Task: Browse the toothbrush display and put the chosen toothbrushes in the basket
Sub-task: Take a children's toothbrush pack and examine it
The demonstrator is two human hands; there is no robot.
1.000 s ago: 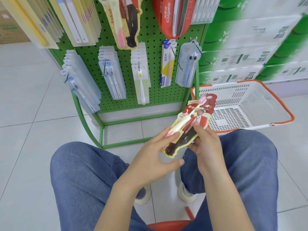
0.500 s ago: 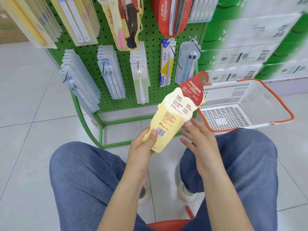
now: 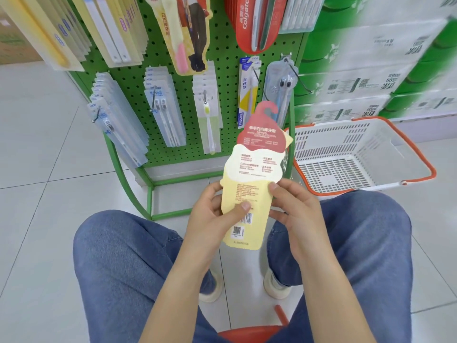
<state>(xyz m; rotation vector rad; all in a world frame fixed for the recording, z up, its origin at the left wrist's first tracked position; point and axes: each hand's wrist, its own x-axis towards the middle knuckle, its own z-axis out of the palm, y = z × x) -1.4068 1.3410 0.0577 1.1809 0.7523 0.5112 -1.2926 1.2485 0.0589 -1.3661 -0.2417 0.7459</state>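
Note:
A yellow, cream and red toothbrush pack [image 3: 254, 167] is held upright over my knees, its printed back with a barcode facing me. My left hand [image 3: 212, 216] grips its lower left edge, thumb pressed near the barcode. My right hand [image 3: 294, 211] holds the right edge with thumb and fingers. The white basket [image 3: 408, 154] with an orange rim stands on the floor to the right, nothing visible inside. The green pegboard display [image 3: 227, 78] hangs with toothbrush packs straight ahead.
Clear toothbrush packs [image 3: 116, 120] jut out on hooks at the display's left. A red Colgate pack [image 3: 254, 23] hangs at the top. Green and white cartons [image 3: 371, 70] are stacked behind the basket. My knees in jeans and a red stool edge [image 3: 249, 334] fill the foreground.
The pack was flipped from its picture side to its printed back, then brought upright and closer. My right hand, off it half a second ago, now holds its right edge.

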